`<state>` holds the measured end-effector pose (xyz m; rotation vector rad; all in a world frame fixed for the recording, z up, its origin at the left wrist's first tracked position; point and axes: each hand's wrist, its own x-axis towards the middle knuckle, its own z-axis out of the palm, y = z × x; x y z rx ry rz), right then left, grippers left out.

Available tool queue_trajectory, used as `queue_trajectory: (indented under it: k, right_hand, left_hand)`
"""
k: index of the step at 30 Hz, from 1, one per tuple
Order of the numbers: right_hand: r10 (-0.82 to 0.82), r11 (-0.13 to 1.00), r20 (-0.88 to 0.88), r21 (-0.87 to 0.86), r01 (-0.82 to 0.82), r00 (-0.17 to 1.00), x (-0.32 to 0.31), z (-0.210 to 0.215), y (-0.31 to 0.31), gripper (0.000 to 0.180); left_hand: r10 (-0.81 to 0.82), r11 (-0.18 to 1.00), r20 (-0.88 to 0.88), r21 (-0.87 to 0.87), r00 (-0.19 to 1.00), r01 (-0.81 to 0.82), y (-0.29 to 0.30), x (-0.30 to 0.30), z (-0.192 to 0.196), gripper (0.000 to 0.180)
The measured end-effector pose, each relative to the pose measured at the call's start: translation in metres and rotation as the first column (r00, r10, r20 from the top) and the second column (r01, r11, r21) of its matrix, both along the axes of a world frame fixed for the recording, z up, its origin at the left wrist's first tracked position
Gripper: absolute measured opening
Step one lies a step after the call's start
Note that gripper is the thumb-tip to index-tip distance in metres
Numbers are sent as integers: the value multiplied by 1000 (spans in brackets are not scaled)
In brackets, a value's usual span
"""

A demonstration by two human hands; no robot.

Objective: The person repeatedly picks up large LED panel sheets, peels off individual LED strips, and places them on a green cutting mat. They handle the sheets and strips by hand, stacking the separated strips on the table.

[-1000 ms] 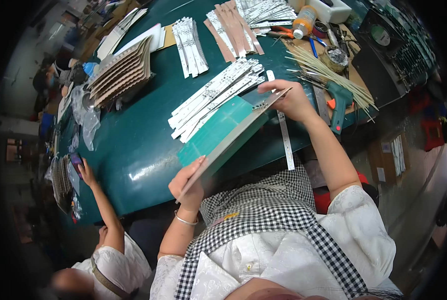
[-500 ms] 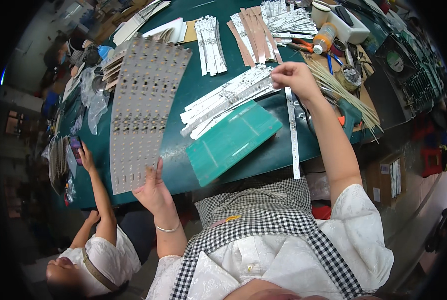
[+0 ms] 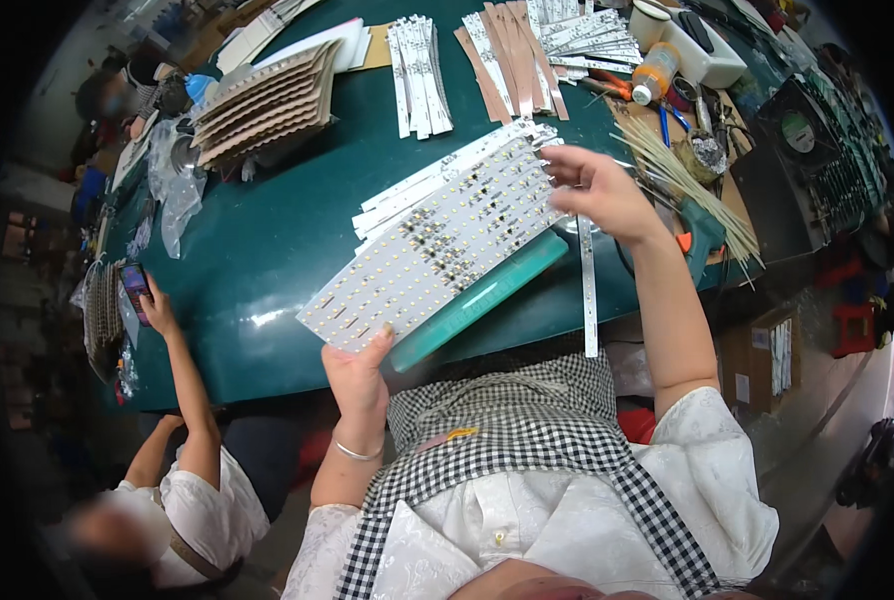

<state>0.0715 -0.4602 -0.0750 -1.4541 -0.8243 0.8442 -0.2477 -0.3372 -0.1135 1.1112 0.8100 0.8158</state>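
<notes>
A wide white LED circuit board panel (image 3: 437, 240), dotted with small yellow LEDs and dark components, slants above the table. My left hand (image 3: 358, 378) grips its near left corner, thumb on top. At the panel's far right end is my right hand (image 3: 607, 195), fingers apart and slightly bent; whether the fingertips touch the edge I cannot tell. Beneath the panel a green block (image 3: 497, 302) shows along its near side, the rest hidden. Behind it lies a pile of white LED strips (image 3: 392, 208), partly covered. One single strip (image 3: 589, 290) hangs past the table edge below my right hand.
A stack of panels (image 3: 267, 100) stands at the back left. Strip bundles (image 3: 420, 80) lie at the back. On the right are an orange-capped bottle (image 3: 655, 75), pliers (image 3: 612, 85), thin sticks (image 3: 682, 180) and a green glue gun (image 3: 705, 240). Another person (image 3: 192, 490) holds a phone (image 3: 137, 290) at left.
My left hand has brought the panel from the left, off the stack's side, to above the green block and strips. My right hand's fingers have opened from a pinch.
</notes>
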Motion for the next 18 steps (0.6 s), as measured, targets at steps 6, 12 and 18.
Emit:
queue_trajectory:
  k: [6, 12, 18]
  right_hand:
    - [93, 971, 40, -224, -82, 995, 13, -27, -11, 28]
    - [64, 987, 125, -152, -45, 990, 7, -14, -9, 18]
    - [84, 985, 174, -163, -56, 981, 6, -12, -14, 24]
  left_hand:
    - [-179, 984, -51, -8, 982, 179, -2, -1, 0, 49]
    - [-90, 990, 75, 115, 993, 81, 23, 9, 21, 51]
    - [-96, 988, -94, 115, 991, 107, 19, 7, 16, 24]
